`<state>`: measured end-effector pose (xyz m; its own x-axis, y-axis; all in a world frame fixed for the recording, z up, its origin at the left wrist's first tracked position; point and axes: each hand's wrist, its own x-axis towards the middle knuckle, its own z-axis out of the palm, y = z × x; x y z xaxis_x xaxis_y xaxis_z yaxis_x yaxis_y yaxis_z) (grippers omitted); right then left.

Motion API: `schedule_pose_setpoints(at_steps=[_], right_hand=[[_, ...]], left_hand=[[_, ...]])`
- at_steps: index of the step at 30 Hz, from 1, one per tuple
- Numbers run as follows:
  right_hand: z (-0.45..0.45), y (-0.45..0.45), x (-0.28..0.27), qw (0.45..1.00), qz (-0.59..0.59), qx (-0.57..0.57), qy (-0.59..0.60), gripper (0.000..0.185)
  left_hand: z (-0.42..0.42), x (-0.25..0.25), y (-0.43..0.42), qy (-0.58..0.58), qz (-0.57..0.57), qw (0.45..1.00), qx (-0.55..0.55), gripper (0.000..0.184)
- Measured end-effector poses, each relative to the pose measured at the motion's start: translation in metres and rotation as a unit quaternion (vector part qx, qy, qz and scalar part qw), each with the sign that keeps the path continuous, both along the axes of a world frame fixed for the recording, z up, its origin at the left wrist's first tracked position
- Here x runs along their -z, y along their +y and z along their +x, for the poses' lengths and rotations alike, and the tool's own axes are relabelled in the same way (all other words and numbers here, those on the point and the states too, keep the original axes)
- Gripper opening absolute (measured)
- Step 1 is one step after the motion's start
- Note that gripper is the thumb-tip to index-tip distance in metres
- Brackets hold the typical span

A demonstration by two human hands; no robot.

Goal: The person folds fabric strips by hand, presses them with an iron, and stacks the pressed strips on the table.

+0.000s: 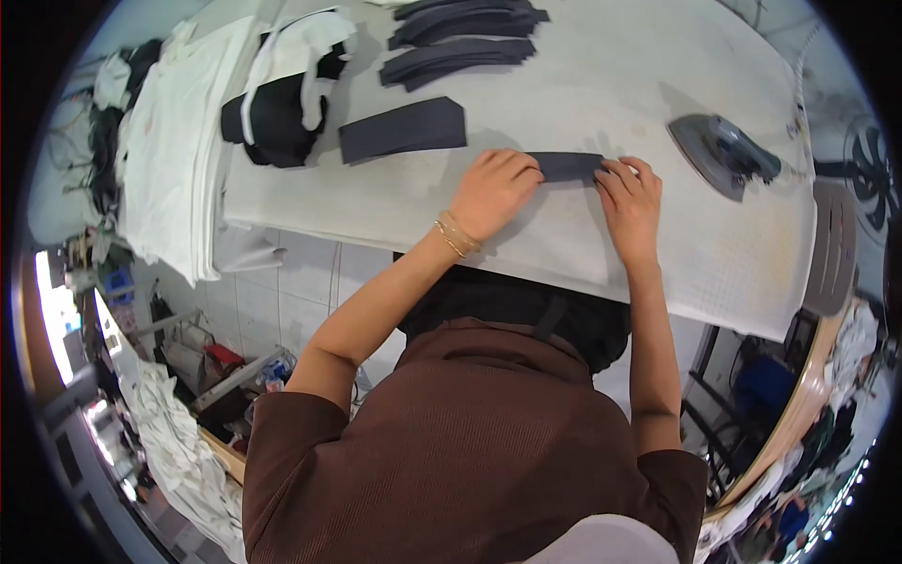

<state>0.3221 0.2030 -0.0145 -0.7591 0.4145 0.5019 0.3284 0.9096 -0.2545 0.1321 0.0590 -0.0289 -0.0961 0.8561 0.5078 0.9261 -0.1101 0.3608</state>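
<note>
A narrow dark grey strip of fabric [569, 167] lies across the pale table in front of me, looking folded lengthwise. My left hand [494, 195] has its fingers closed on the strip's left end, which the hand partly hides. At the right end, my right hand [630, 202] pinches the strip between thumb and fingers. Just left of my left hand is a wider flat dark grey fabric piece [404, 130] with one cut corner. Beyond it sit stacks of similar dark fabric pieces [460, 58].
An iron [719, 155] rests on the right of the cloth-covered table [601, 89]. A rolled black-and-white fabric bundle [280, 117] sits at the left, beside a tall pile of white cloth [178, 150]. A fan [869, 169] stands past the right edge.
</note>
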Motion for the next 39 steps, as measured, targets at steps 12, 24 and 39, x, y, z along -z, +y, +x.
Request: schedule_pose_setpoints(at_steps=[12, 24, 39], right_hand=[[0.074, -0.013, 0.019, 0.95, -0.253, 0.167, 0.074, 0.012], [0.053, -0.012, 0.025, 0.928, -0.255, 0.265, 0.062, 0.012], [0.049, -0.011, 0.031, 0.928, -0.234, 0.282, 0.065, 0.016]], left_hand=[[0.029, 0.008, 0.0, -0.154, -0.071, 0.983, -0.07, 0.008], [0.03, 0.012, 0.0, -0.188, -0.081, 0.961, -0.184, 0.015], [0.031, 0.01, 0.006, -0.203, -0.077, 0.949, -0.228, 0.017]])
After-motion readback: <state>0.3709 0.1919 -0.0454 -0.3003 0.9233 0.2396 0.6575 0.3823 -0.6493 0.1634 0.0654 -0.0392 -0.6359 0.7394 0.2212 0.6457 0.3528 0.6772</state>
